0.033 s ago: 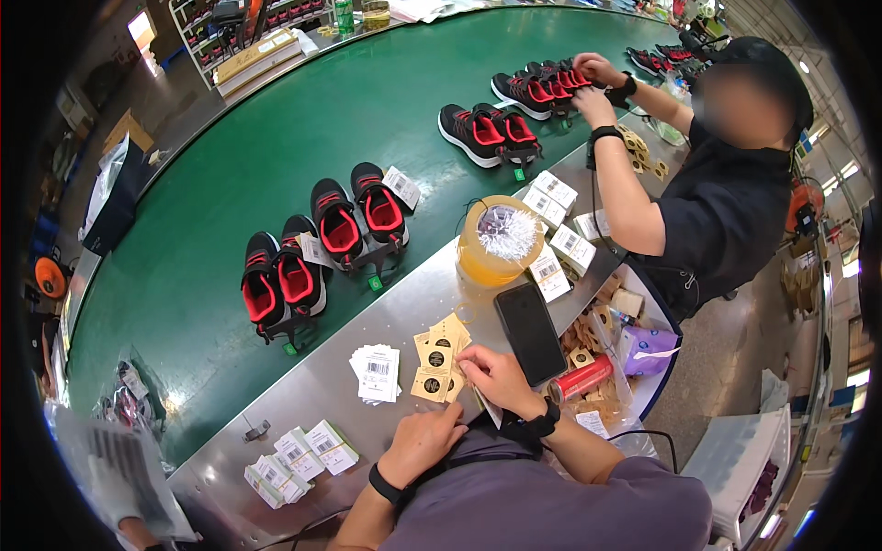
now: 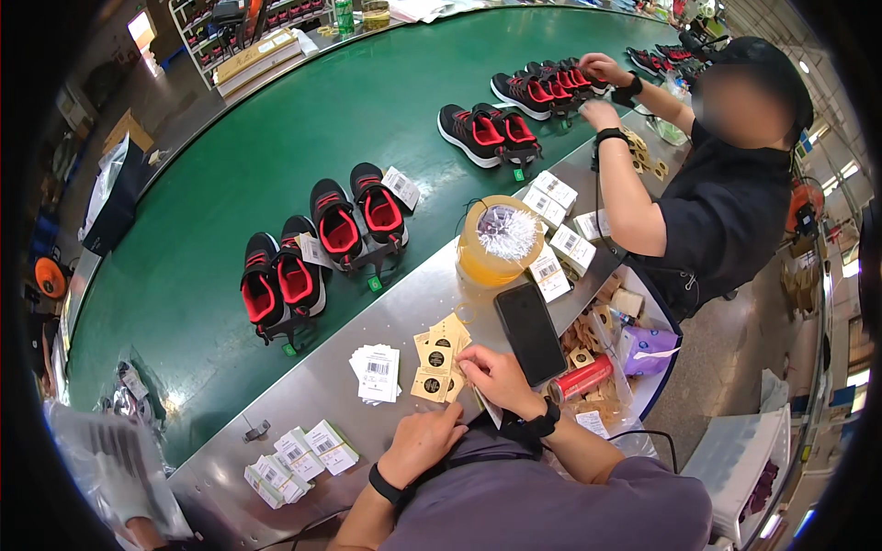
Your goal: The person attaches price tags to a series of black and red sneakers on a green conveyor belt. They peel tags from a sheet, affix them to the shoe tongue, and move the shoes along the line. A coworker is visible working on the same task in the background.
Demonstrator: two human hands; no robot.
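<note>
My right hand [image 2: 499, 378] is closed at the edge of a fanned stack of tan hang tags [image 2: 432, 361] with black round prints, pinching a tan tag. A pale card edge [image 2: 488, 407] shows beneath its palm. My left hand [image 2: 425, 444] lies just left of it, knuckles up, fingers curled together and reaching the tags' near side; what they hold, if anything, is hidden. Beside the tan tags, to the left, sits a loose pile of white barcode tags [image 2: 377, 374]. A black phone [image 2: 530, 332] lies beyond my right hand.
Black-and-red shoes [image 2: 336, 226] stand in pairs on the green belt [image 2: 230, 165]. A yellow tub [image 2: 487, 257] holds white strings. Banded tag bundles [image 2: 294, 456] lie at left. An open box [image 2: 654, 372] sits at right. A co-worker [image 2: 726, 174] handles shoes; another gloved hand [image 2: 124, 496] holds clear plastic.
The co-worker's hands have shifted slightly right and apart at the far shoes. The gloved hand with the plastic at lower left has moved slightly. My hands look unmoved.
</note>
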